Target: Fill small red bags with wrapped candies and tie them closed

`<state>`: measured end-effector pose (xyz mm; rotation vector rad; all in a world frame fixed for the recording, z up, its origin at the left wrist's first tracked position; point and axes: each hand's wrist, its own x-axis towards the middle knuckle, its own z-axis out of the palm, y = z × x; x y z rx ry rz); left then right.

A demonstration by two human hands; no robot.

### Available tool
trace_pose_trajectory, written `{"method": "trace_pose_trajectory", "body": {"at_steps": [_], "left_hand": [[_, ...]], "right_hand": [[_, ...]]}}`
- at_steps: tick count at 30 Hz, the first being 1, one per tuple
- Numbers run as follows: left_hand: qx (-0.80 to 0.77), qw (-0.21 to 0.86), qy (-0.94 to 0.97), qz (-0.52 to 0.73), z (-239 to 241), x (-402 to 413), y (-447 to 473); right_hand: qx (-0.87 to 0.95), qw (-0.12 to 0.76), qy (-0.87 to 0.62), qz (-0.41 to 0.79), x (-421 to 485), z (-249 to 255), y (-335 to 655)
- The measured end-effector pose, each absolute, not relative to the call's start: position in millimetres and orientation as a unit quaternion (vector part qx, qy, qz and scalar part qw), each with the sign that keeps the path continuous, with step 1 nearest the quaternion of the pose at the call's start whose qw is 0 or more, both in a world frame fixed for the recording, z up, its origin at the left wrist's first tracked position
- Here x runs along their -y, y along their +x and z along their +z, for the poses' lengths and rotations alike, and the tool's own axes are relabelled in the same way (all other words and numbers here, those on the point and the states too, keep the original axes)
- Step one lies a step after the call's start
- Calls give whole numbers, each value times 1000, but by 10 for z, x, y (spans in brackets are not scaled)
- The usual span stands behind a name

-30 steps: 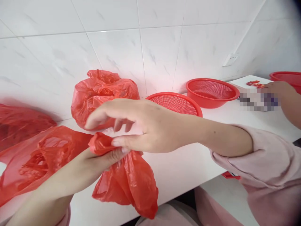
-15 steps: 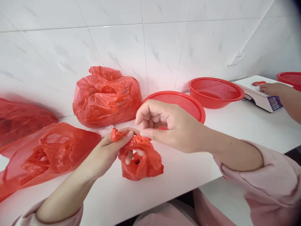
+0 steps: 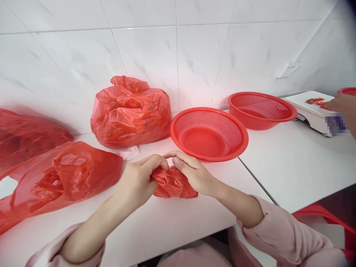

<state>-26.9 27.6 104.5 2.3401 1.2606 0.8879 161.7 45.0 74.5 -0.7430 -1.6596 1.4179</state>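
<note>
A small crumpled red plastic bag [image 3: 171, 183] lies on the white counter [image 3: 194, 218] in front of me. My left hand [image 3: 139, 180] is closed round its left side, fingers curled over the top. My right hand [image 3: 191, 172] presses on its right side, thumb and fingers closed on the plastic. The fingertips of both hands nearly meet above the bag.
A full red bag [image 3: 130, 111] stands against the tiled wall. More red bags [image 3: 63, 178] lie at the left. Two red mesh baskets [image 3: 209, 133] [image 3: 261, 110] sit to the right. Another person's hand [image 3: 343, 105] is over a white scale [image 3: 314, 111] at far right.
The small bag went from hanging loose in the air to a bunched wad down on the counter. Both hands came down and closed round it.
</note>
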Motion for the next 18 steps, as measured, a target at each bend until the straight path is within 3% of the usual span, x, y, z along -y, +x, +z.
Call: {"method": "trace_pose_trajectory", "body": {"at_steps": [2,5,13,18], "left_hand": [[-405,91,843,343,972,-263,-273],[-369,73,849,372,916,-224,-281],[-405,73,842,348,675,-18,-588],[-477,100,799,352,343,242,-878]], "right_hand": [[633,380,-267,620,-428,693,1614],[626,334,-236,664,-391,687,1662],[774,357,-375,365,-194,584,2073],[717,319,-517,342,-202,100,2519]]}}
